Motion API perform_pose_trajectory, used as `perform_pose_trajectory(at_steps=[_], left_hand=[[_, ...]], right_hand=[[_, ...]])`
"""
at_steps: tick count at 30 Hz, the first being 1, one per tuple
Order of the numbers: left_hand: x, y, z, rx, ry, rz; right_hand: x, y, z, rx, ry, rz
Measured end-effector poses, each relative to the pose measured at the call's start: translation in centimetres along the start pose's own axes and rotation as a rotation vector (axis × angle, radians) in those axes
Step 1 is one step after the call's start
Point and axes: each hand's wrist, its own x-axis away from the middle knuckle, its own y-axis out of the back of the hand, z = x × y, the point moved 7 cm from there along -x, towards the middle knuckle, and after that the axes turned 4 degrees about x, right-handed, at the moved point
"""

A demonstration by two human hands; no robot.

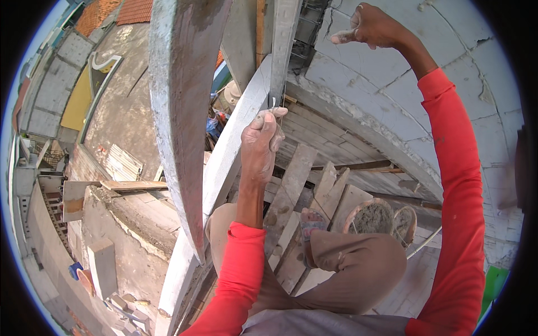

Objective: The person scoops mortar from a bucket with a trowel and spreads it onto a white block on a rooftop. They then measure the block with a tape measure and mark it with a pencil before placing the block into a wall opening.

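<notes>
My left hand (262,131), grey with dust, is raised near the middle of the view beside an upright pale post (284,45). Its thumb and fingers pinch a thin string (284,92), which rises in front of the post. Farther up and to the right, my right hand (372,27) is in front of the grey block wall (386,61). Its fingers are curled closed, with dusty tips pointing left. Whatever they may grip is too fine to make out. A faint line shows on the wall below that hand; I cannot tell whether it is string or a crack.
Wooden planks (291,185) lie under my sandalled foot (311,221). Two round containers of grey mortar (372,217) stand by my knee. A tall concrete-coloured board (179,112) and a white beam (227,157) rise at my left. Beyond them, far lower, are roofs and rubble (126,313).
</notes>
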Motion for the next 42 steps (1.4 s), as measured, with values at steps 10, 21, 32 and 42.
perform_pose_trajectory(at_steps=[10,21,32,42], left_hand=[[3.4,-8.7,4.2,-0.887,-0.407,0.415],[3.3,-8.2,8.2,-0.977,-0.353,0.431],[3.2,-9.4,11.0,-1.193,-0.346,0.49],[5.6,-12.1,11.4,-1.099,-0.288,0.634]], right_hand=[[10.5,-6.7,11.3,-1.16,-0.018,0.102],[28.5,-8.7,23.2,-0.954,1.085,1.027],[14.6,-12.9,6.7,-0.843,-0.024,0.29],[1.7,-18.4,6.3,-0.719,-0.112,-0.278]])
